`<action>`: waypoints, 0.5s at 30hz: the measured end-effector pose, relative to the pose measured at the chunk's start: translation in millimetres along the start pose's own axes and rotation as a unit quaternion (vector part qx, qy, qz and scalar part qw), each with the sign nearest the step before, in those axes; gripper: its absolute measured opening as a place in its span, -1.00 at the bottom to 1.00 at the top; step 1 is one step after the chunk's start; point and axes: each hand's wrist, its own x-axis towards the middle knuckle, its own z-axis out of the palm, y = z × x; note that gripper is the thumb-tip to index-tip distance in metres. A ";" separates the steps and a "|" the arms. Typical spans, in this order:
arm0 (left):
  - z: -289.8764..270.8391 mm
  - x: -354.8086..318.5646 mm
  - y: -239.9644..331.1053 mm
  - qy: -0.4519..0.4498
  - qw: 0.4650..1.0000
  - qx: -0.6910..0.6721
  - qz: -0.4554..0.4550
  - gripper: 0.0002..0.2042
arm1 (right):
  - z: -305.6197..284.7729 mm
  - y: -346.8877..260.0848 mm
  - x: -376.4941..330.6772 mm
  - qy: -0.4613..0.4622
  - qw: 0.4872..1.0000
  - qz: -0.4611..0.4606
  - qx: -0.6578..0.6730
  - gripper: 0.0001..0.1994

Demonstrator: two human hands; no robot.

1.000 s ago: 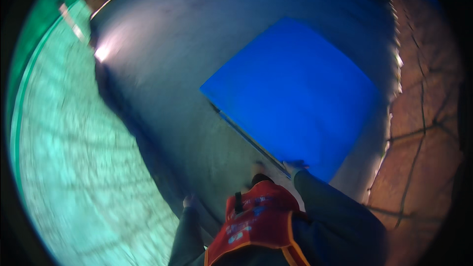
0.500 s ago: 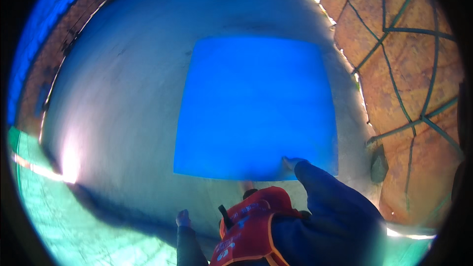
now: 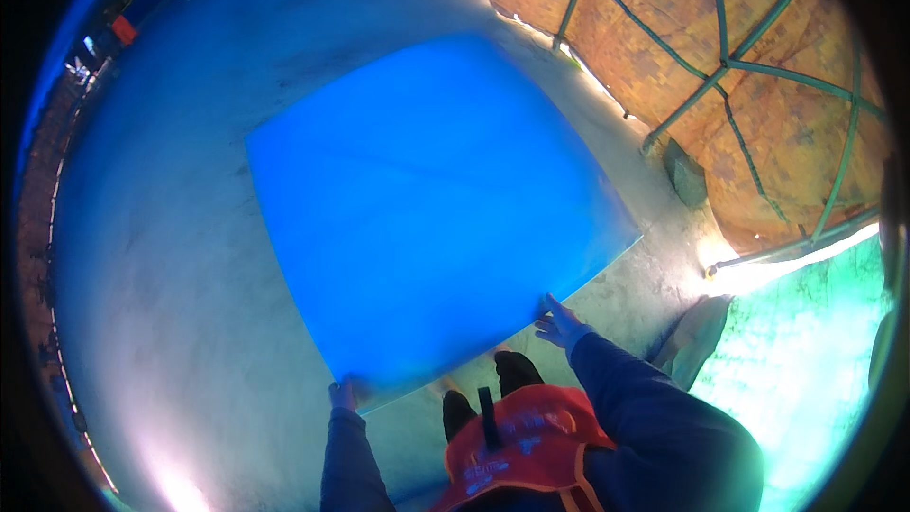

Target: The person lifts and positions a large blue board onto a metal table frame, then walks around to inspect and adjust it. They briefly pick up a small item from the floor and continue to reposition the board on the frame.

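Note:
I hold a large flat blue panel (image 3: 427, 199) out in front of me, level above the grey concrete floor (image 3: 161, 256). My left hand (image 3: 343, 393) grips its near left corner from below the edge. My right hand (image 3: 559, 322) clasps the near edge further right, fingers curled on the panel's rim. Both sleeves are dark blue. An orange vest (image 3: 521, 455) and my dark shoes (image 3: 517, 370) show below the panel.
A brick wall behind green scaffold poles (image 3: 730, 66) rises at the upper right. A grey block (image 3: 684, 171) lies at its foot. Green netting (image 3: 806, 341) fills the lower right. Railings and a red object (image 3: 123, 28) stand far off at the upper left.
The view has swung round: the brick wall now sits at the upper right and the netting at the lower right. The panel looks larger and my left hand has come into view on its corner.

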 end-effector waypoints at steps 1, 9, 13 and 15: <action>-0.1 8.2 1.4 -0.073 0.995 -0.063 -0.038 -0.56 | 13.3 7.3 2.4 -0.011 1.000 -0.012 0.005 -0.53; 5.8 3.6 -34.5 0.017 0.996 -0.083 -0.007 -0.66 | 45.4 28.4 22.8 0.087 0.992 -0.040 -0.088 -0.67; -6.0 -18.0 -44.6 -0.019 0.996 -0.088 -0.016 -0.63 | 43.1 38.5 12.9 0.079 0.992 -0.012 -0.101 -0.65; -14.2 -25.0 -42.1 -0.040 0.993 -0.107 0.004 -0.63 | 48.5 43.1 8.0 0.079 0.990 -0.014 -0.118 -0.65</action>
